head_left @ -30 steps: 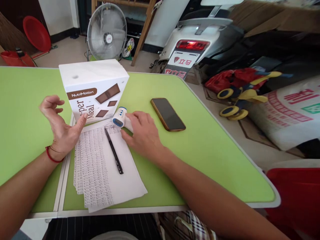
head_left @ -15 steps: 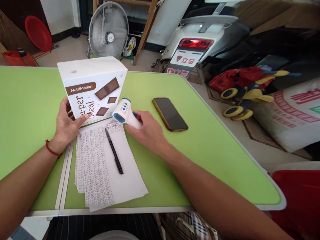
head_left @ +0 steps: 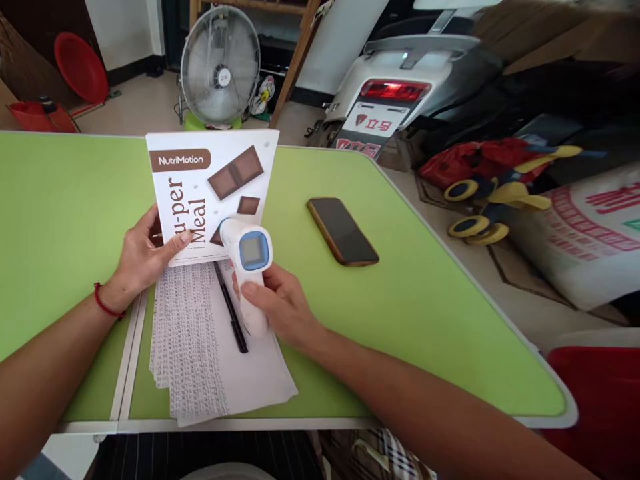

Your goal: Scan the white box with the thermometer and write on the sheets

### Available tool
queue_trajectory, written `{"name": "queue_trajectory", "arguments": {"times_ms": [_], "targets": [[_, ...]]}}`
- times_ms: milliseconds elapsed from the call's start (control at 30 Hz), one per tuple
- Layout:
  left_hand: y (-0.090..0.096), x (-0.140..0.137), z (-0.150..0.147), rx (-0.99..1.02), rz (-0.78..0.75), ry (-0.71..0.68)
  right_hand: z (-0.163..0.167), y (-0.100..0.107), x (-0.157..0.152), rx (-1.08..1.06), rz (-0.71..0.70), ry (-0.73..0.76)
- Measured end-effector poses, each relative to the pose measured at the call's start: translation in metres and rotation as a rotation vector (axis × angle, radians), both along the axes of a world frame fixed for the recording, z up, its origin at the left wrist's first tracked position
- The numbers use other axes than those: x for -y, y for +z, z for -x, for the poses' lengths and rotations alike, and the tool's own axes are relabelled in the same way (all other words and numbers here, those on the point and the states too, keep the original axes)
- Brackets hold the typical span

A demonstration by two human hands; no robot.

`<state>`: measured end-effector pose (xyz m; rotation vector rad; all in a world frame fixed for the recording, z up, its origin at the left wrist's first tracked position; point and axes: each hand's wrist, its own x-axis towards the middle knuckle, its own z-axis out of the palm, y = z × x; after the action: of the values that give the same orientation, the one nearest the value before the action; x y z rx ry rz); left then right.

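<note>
My left hand point(head_left: 145, 250) grips the lower left corner of a white NutriMotion box point(head_left: 187, 190), its thumb on the printed front. The box is tilted with that face toward me. My right hand point(head_left: 280, 300) is wrapped round the handle of a white and blue infrared thermometer point(head_left: 246, 247). Its small grey screen faces me, and its far end is at the box's lower right, where I cannot tell if they touch. Below the box lie sheets of handwritten paper point(head_left: 200, 347). A black pen point(head_left: 231, 310) rests on the sheets, partly covered by the thermometer.
A smartphone point(head_left: 343, 231) in a brown case lies right of my right hand on the green table point(head_left: 425, 320). Beyond the table's far edge stand a fan point(head_left: 221, 67) and a white scooter point(head_left: 395, 80). A large printed sack point(head_left: 590, 233) is at the right.
The box has turned upright, its front now facing me more squarely, and shifted right. The thermometer has swung from a sideways slant to upright, its screen toward me. Both hands keep their hold.
</note>
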<state>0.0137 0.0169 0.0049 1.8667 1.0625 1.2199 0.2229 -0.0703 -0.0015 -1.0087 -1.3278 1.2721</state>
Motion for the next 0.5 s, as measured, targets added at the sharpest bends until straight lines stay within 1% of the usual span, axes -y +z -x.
{"name": "queue_trajectory", "arguments": {"times_ms": [167, 333, 500], "targets": [[-0.0003, -0.0025, 0.0012, -0.045, 0.002, -0.026, 0.0034, 0.0, -0.0003, 0.013, 0.034, -0.045], [-0.0028, -0.0042, 0.0016, -0.055, 0.014, -0.036, 0.0033, -0.0013, -0.0018, -0.017, 0.073, 0.002], [-0.0048, -0.0048, 0.0031, -0.038, 0.031, -0.035, 0.0012, -0.0044, -0.0031, -0.009, 0.076, 0.009]]}}
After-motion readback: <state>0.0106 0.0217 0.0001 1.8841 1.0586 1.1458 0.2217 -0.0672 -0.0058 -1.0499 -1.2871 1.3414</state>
